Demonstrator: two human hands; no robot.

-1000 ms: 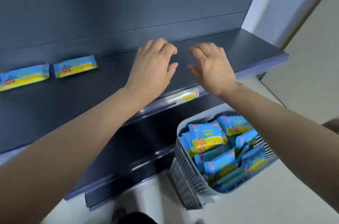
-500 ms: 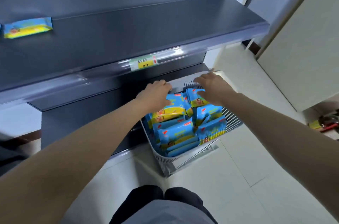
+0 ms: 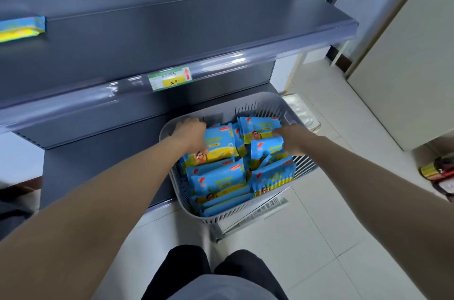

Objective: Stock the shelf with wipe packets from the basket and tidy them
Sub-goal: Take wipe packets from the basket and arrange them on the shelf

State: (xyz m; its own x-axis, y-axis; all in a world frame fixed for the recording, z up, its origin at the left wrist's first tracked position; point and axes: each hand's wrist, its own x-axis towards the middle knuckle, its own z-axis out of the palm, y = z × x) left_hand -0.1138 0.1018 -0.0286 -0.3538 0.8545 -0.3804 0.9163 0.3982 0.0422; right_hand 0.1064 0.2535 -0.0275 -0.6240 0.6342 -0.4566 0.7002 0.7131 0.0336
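While both bare arms stretch forward and down, the left hand [image 3: 190, 131] and the right hand [image 3: 292, 139] are inside the grey basket [image 3: 304, 167], which stands low on the pale tiled floor [image 3: 319, 263] just in front of the dark shelving [image 3: 98, 172]. Many blue and yellow wipe packets [image 3: 218, 182] fill this basket, most of them standing on edge and pressed close together. The left hand is at the far left corner of the basket; its fingers go down behind the top of the yellow-faced packet [image 3: 219, 146] and its thumb lies on the front, so it grips that packet. The right hand is at the right side, near the basket's rim, and its curled fingers hold the right edge of the blue packet [image 3: 266, 148], which stands upright between the two hands. Most other packets lie nearer to the person than both hands. Higher up, the grey shelf [image 3: 184, 34] carries one lone packet [image 3: 22, 28] far at the left edge of the view, well apart from both hands. A green and yellow price label [image 3: 170, 81] sits on the front rail of this shelf, above the left hand. Below, the person's dark trousers [image 3: 186, 270] show, and at the right some red and yellow things [image 3: 432, 170] lie on the floor by a cream door [image 3: 405, 66].
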